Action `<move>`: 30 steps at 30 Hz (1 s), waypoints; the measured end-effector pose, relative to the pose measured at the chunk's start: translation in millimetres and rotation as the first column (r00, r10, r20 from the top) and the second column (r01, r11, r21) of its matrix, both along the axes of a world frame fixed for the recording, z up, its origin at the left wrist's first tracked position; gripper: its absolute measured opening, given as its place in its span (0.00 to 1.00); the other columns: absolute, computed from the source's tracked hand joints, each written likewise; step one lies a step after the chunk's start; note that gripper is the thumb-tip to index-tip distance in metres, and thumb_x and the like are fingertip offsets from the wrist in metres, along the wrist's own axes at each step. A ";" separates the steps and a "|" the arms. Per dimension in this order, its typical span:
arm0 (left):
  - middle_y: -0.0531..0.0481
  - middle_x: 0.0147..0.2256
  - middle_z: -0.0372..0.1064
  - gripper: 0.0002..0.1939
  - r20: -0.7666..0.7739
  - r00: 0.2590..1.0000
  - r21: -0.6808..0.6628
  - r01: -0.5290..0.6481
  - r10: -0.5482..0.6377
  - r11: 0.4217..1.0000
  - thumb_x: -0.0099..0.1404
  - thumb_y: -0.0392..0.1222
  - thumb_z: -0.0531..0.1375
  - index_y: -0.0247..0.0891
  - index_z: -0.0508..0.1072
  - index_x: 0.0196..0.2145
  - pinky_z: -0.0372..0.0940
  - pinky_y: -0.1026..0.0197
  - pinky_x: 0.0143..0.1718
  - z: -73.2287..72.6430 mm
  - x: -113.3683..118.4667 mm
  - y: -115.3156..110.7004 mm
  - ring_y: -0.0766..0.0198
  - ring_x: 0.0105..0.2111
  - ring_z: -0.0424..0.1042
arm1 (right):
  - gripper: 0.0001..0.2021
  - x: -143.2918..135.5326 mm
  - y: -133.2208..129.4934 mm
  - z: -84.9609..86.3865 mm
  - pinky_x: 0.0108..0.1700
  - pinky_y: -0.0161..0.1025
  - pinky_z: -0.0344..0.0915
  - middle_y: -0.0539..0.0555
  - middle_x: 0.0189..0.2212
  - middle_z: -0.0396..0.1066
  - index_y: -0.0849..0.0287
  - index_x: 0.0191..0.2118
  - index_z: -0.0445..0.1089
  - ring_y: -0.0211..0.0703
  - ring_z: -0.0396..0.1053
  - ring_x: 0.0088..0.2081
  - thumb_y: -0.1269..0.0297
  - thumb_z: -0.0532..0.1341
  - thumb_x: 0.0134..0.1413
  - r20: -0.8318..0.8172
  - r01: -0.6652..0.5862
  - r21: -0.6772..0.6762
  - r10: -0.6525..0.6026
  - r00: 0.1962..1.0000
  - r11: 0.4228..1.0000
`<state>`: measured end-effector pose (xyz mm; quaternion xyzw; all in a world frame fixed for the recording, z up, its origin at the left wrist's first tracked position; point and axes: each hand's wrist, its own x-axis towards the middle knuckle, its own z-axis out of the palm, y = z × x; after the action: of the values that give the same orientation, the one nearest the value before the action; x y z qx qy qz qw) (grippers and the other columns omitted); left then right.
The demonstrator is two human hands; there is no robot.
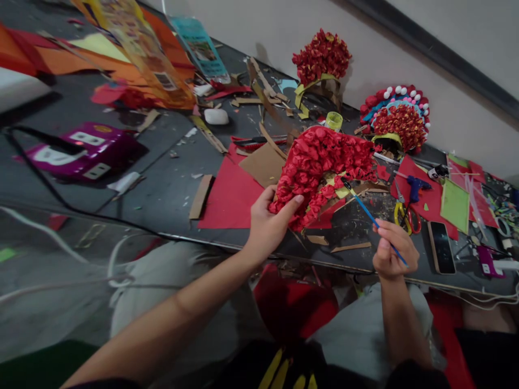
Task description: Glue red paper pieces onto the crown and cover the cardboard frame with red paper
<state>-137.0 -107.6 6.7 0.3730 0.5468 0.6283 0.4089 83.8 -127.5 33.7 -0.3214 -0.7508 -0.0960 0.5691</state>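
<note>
My left hand [271,219] grips the lower left end of a curved piece covered in crumpled red paper flowers [310,162], thumb on its front. The piece is tilted up over the table. Between the fingers of my right hand [395,249] is a thin paintbrush with a blue handle [367,212]. Its dark tip is at the inner edge of the red piece; whether it touches I cannot tell. A small yellow-green tub [333,121] stands just behind the piece. Under it lie red paper [229,197] and a brown cardboard piece [263,168].
Two finished-looking flowered headpieces, one red [322,56] and one with white balls [399,119], stand against the wall. Scissors [401,210], a blue glue gun [416,188] and a phone [441,247] lie right. A purple power strip [85,148] with a black cable sits left.
</note>
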 end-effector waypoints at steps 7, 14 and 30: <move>0.54 0.27 0.65 0.14 -0.041 0.999 0.010 -0.008 0.008 1.000 0.51 0.48 0.65 0.38 0.68 0.29 0.62 0.65 0.31 2.3 -1.0 0.3 0.66 0.28 0.64 | 0.11 3.2 -1.8 -0.7 0.25 0.38 0.74 0.52 0.32 0.76 0.58 0.40 0.72 0.41 0.75 0.30 0.73 0.55 0.54 -0.102 0.000 0.031 0.003 0.995 1.000; 0.54 0.27 0.65 0.12 -0.135 0.990 0.022 -0.028 0.031 0.999 0.51 0.48 0.64 0.39 0.67 0.29 0.62 0.64 0.32 7.5 -1.5 -3.5 0.64 0.28 0.64 | 0.09 0.1 -2.5 2.7 0.27 0.38 0.74 0.52 0.32 0.77 0.57 0.38 0.72 0.41 0.75 0.31 0.72 0.56 0.54 0.008 0.008 0.021 -0.008 1.000 1.000; 0.54 0.27 0.64 0.13 -0.230 0.963 0.115 -0.116 0.140 0.987 0.49 0.47 0.64 0.40 0.65 0.28 0.63 0.62 0.34 6.5 -3.6 -2.8 0.63 0.30 0.65 | 0.07 -6.1 -0.2 10.0 0.19 0.34 0.67 0.49 0.26 0.73 0.58 0.33 0.71 0.36 0.69 0.22 0.70 0.55 0.53 -0.455 -0.092 -0.074 0.049 0.889 0.993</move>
<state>-140.6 -110.4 13.2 0.4293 0.5824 0.6310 0.2798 77.7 -127.7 43.7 -0.3336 -0.6124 0.0374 0.7157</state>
